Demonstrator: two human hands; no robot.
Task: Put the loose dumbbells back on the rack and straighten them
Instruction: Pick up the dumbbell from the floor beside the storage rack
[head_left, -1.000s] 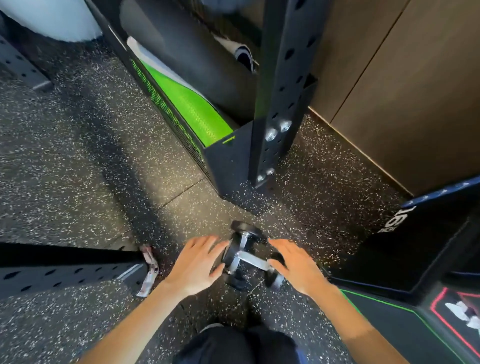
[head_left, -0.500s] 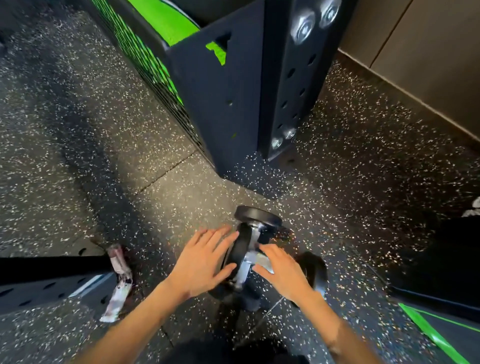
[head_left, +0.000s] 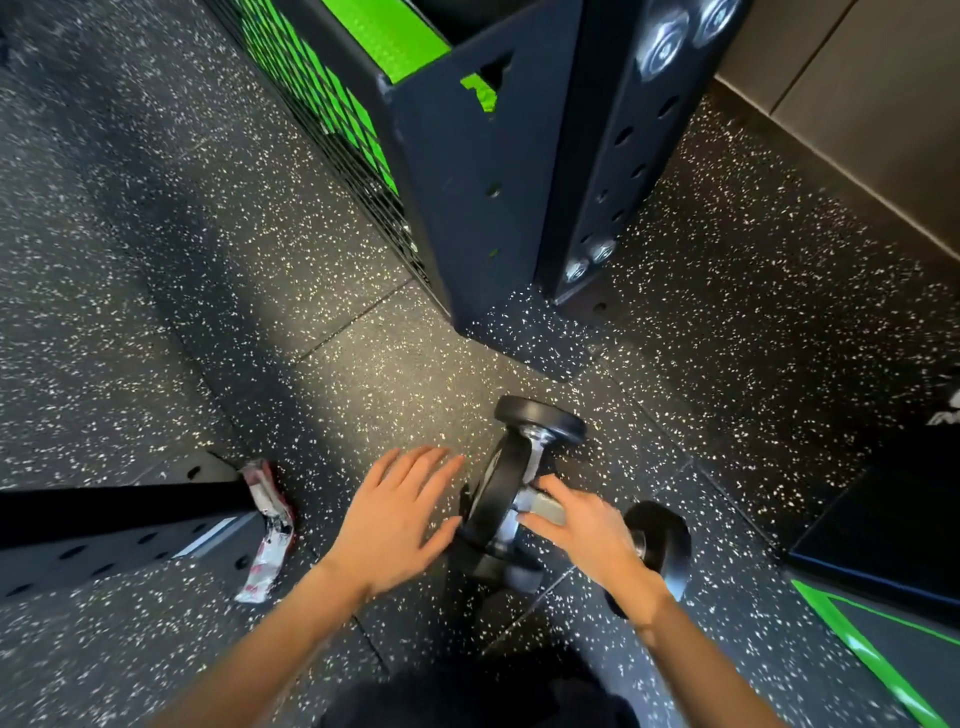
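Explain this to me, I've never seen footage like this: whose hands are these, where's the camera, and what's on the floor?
No machine here: a person's two bare hands, filmed by one wide-angle camera worn on the head, looking down. On the speckled floor lie two dumbbells, crossed. The right hand curls round a chrome handle; the left hand is open beside a black head, holding nothing. A black rack post stands beyond, and a crumpled wrapper lies at the left.
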